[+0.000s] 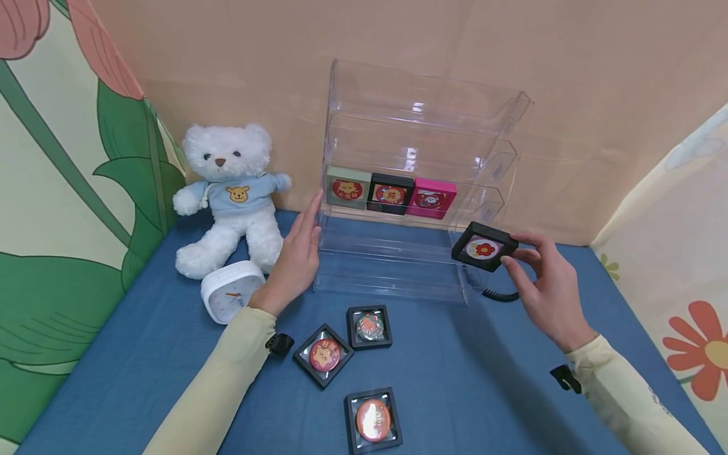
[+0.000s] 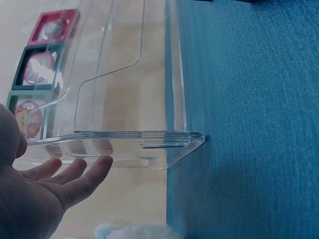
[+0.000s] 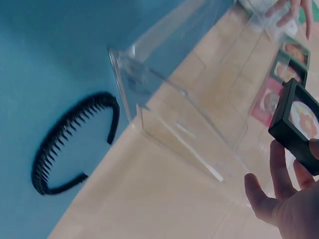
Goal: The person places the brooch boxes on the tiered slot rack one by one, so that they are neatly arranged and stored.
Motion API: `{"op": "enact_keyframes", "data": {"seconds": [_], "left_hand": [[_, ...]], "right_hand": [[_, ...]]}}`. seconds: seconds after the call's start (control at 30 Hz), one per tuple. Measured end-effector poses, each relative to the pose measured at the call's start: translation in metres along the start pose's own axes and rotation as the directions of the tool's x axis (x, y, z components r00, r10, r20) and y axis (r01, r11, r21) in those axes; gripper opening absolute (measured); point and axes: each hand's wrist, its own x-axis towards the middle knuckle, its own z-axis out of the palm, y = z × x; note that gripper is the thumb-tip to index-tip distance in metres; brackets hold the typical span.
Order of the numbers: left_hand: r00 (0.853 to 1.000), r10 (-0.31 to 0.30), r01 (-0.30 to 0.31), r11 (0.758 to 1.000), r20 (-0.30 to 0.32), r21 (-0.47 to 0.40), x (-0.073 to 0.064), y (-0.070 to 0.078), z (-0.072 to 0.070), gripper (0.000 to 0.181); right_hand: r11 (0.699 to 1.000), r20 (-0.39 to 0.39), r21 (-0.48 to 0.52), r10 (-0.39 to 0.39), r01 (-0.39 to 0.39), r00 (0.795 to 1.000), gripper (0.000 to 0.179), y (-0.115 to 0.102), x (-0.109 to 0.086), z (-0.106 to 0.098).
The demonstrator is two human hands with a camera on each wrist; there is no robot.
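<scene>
My right hand point(image 1: 548, 287) pinches a black square display case point(image 1: 483, 246) by its right edge, thumb in front. A round badge with a red flower shows in the case, which is tilted near the right side of a clear plastic tiered rack point(image 1: 392, 291). At the rack's left side is my left hand point(image 1: 292, 262); its fingers lie along the clear side wall in the left wrist view. On one tier stand a green case point(image 1: 335, 172), a black case point(image 1: 392, 179) and a pink case point(image 1: 449, 188), side by side, each with a round badge.
On the blue cloth lie three black badge cases: one point(image 1: 370, 327) near the rack, one point(image 1: 324, 355) turned diagonally, one point(image 1: 373, 419) at the front. A white teddy bear point(image 1: 241, 199) and white clock point(image 1: 230, 294) stand left. A black toothed headband point(image 3: 50, 144) lies behind the rack's right side.
</scene>
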Motion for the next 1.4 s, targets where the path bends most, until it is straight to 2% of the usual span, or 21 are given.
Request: {"op": "enact_keyframes", "data": {"seconds": [0.27, 0.37, 0.57, 0.97, 1.4], "left_hand": [[1.000, -0.004, 0.004, 1.000, 0.000, -0.001, 0.000, 0.001, 0.000, 0.067], [1.000, -0.006, 0.006, 1.000, 0.001, 0.001, -0.001, 0.001, 0.000, 0.066], [1.000, -0.010, 0.010, 1.000, 0.002, 0.003, -0.001, 0.001, 0.000, 0.067], [1.000, -0.009, 0.009, 1.000, 0.003, 0.008, -0.001, 0.000, 0.000, 0.066], [1.000, 0.011, -0.011, 1.000, -0.005, 0.002, 0.000, -0.001, 0.000, 0.065]], "right_hand": [[0.998, -0.079, -0.043, -0.059, 0.056, 0.995, 0.046, 0.012, 0.025, -0.005], [0.998, -0.098, -0.035, -0.058, 0.055, 0.993, 0.046, 0.014, 0.032, -0.005], [0.999, -0.107, 0.000, -0.054, 0.055, 0.993, 0.046, 0.014, 0.044, -0.006], [0.996, -0.150, 0.005, -0.083, 0.084, 0.985, 0.045, 0.017, 0.067, -0.004], [0.994, -0.168, -0.047, -0.105, 0.098, 0.980, 0.044, 0.024, 0.084, 0.002]]}}
